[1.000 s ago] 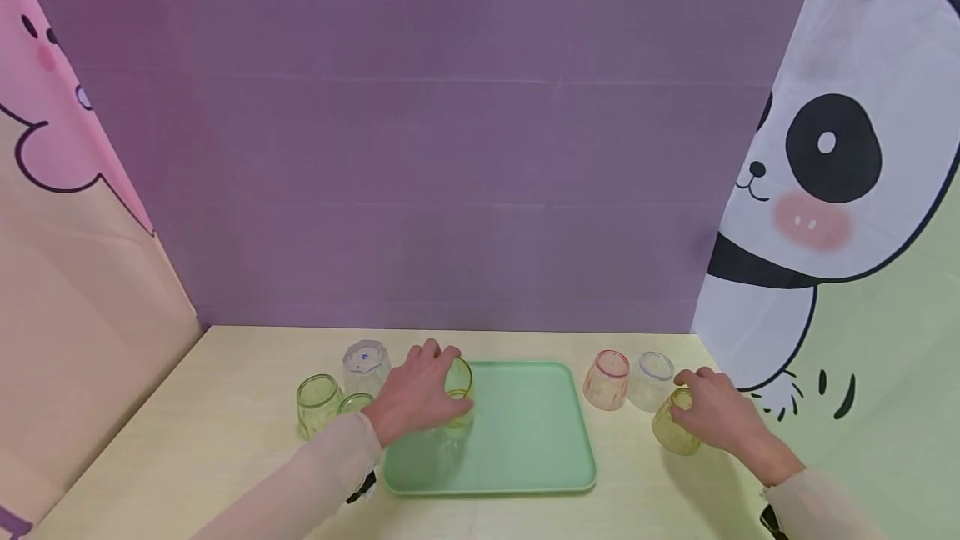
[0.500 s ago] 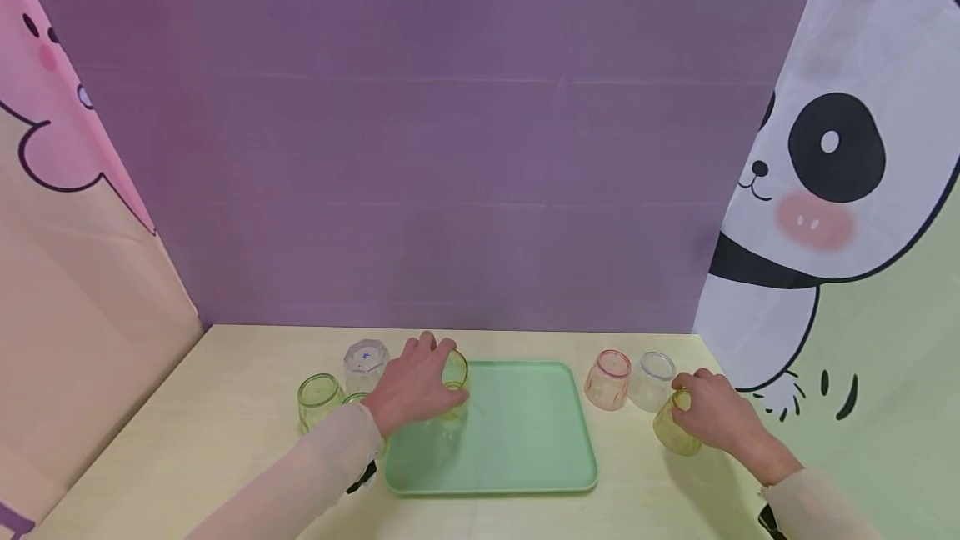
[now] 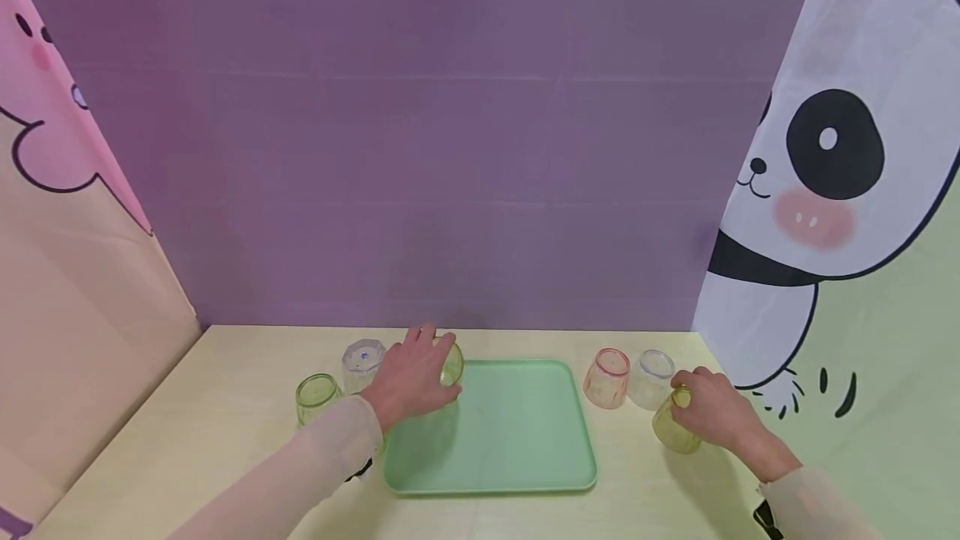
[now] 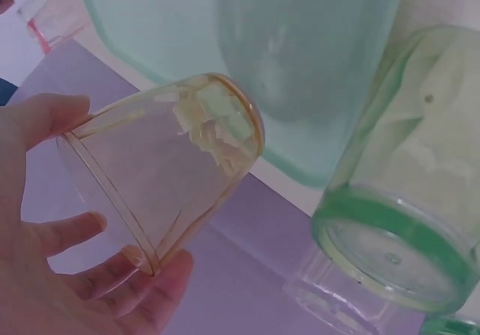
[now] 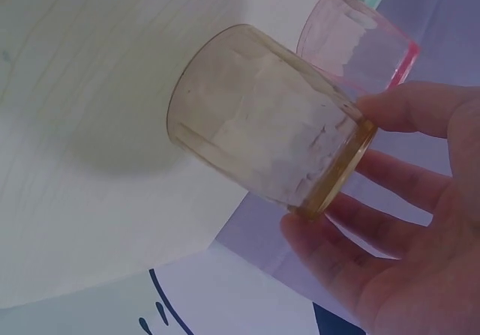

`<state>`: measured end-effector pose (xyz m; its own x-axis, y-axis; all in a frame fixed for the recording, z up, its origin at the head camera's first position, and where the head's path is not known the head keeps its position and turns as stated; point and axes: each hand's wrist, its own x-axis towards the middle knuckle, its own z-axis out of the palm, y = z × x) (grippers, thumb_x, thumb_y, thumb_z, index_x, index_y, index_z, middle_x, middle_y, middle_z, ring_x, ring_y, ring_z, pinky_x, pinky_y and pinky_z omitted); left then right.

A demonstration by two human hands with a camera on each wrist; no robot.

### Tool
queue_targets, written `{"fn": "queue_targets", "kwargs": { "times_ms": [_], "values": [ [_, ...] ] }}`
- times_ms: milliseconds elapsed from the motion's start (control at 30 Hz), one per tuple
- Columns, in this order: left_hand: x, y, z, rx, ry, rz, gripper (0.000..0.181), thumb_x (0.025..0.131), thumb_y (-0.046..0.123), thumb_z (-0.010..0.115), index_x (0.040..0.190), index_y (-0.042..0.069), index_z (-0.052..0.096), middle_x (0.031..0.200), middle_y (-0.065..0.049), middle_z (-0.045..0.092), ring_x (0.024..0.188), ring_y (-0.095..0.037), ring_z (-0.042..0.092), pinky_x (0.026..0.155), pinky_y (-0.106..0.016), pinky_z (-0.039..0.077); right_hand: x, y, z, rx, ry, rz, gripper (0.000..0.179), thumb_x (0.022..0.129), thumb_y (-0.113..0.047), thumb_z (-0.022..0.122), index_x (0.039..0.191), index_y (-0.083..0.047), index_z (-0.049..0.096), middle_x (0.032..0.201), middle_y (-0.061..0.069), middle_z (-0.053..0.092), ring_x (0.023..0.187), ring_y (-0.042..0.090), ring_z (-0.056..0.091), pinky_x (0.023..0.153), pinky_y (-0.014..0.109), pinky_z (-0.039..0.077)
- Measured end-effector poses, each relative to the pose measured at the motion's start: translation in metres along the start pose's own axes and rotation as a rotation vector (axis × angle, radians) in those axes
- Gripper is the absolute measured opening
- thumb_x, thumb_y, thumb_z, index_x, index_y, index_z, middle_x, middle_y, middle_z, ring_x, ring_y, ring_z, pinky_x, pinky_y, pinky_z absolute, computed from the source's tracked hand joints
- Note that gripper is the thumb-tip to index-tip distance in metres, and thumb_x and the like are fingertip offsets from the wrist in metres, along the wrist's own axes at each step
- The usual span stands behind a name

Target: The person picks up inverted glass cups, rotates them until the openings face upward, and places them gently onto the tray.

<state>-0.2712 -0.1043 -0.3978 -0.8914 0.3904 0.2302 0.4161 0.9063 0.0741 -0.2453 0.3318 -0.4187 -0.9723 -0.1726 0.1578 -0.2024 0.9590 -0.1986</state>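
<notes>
In the head view my left hand [image 3: 415, 382] is over the back left corner of the green tray [image 3: 517, 440]. Its thumb and fingers grip a yellow glass [image 4: 169, 155] around the end nearest the palm. Partly hidden behind the fingers, that glass shows only its right side [image 3: 452, 365] from above. At the right, my right hand [image 3: 716, 411] pinches another yellow glass [image 5: 255, 118] by its thick base, which points upward; the wider mouth faces down. Whether this glass touches the table cannot be told.
Left of the tray stand a green glass [image 3: 317, 398] and a clear faceted glass [image 3: 362, 365]; my left forearm hides part of this group. A pink glass [image 3: 607, 380] and a clear glass [image 3: 651, 382] stand right of the tray. A purple wall [image 3: 450, 148] closes the table's back.
My left hand has moved slightly back and left with its yellow glass, rising off the tray's middle-left area. The right hand and its glass have barely moved.
</notes>
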Motion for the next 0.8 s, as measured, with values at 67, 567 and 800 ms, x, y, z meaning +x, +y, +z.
{"fn": "queue_targets", "kwargs": {
  "times_ms": [67, 567, 800],
  "values": [
    [0.001, -0.001, 0.000, 0.024, 0.007, 0.012, 0.066, 0.083, 0.042, 0.078, 0.135, 0.006, 0.057, 0.118, -0.018, 0.054, 0.108, -0.035, 0.053, 0.071, -0.046, 0.053, 0.000, -0.001, 0.000, 0.005, -0.002, 0.003, 0.030, 0.079, -0.015, 0.072, 0.105, 0.000, 0.070, 0.093, 0.012, 0.063, 0.085, 0.038, 0.062, 0.061, 0.047, 0.051],
    [0.016, -0.017, 0.002, 0.019, -0.029, -0.023, 0.070, 0.086, 0.043, 0.076, 0.140, 0.004, 0.054, 0.132, -0.022, 0.052, 0.119, -0.040, 0.052, 0.083, -0.053, 0.055, -0.001, -0.003, -0.001, 0.020, 0.007, 0.004, 0.028, 0.078, -0.012, 0.070, 0.104, 0.001, 0.069, 0.093, 0.012, 0.063, 0.083, 0.037, 0.063, 0.061, 0.046, 0.051],
    [0.019, -0.022, 0.002, 0.010, -0.057, -0.052, 0.069, 0.087, 0.041, 0.075, 0.139, 0.002, 0.054, 0.133, -0.024, 0.052, 0.121, -0.043, 0.051, 0.080, -0.054, 0.056, 0.001, -0.005, -0.002, 0.017, -0.010, 0.021, 0.030, 0.077, -0.012, 0.071, 0.104, 0.001, 0.069, 0.093, 0.013, 0.063, 0.083, 0.036, 0.063, 0.059, 0.044, 0.051]
  ]
}}
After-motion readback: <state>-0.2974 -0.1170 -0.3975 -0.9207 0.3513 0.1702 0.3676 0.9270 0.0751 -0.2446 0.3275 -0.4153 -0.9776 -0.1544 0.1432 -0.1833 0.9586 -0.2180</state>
